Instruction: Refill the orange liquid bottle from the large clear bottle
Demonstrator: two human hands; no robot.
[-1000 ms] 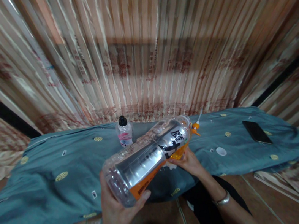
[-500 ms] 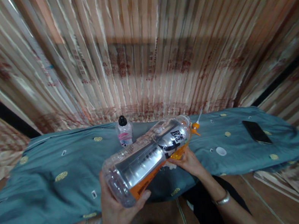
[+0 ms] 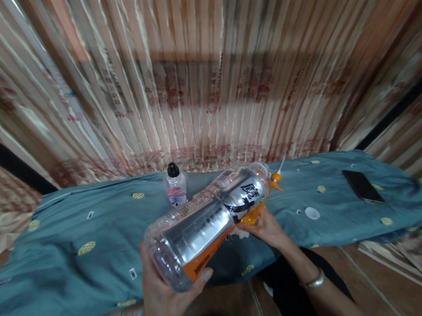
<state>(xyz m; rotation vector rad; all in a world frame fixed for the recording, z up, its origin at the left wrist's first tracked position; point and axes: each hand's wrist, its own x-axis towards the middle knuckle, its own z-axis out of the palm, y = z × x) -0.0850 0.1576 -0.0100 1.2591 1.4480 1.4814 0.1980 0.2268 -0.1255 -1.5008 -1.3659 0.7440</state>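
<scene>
A large clear plastic bottle [image 3: 210, 223] with a silver and orange label lies slantwise across the middle, its neck toward the upper right. My left hand [image 3: 166, 296] is wrapped around its base, thumb along the lower side. Under the bottle's upper half, my right hand [image 3: 267, 232] is closed on a translucent orange-yellow bottle [image 3: 251, 218], mostly hidden behind the large one. Beside the large bottle's neck shows an orange spray head [image 3: 276, 180] with a thin white tube. Whether it is joined to the orange-yellow bottle, I cannot tell.
Behind the large bottle, a small clear bottle [image 3: 175, 186] with a black cap stands on the teal patterned cloth [image 3: 61, 233]. To the right lie a white round disc [image 3: 312, 213] and a black phone [image 3: 362, 186]. A striped curtain [image 3: 188, 75] hangs behind.
</scene>
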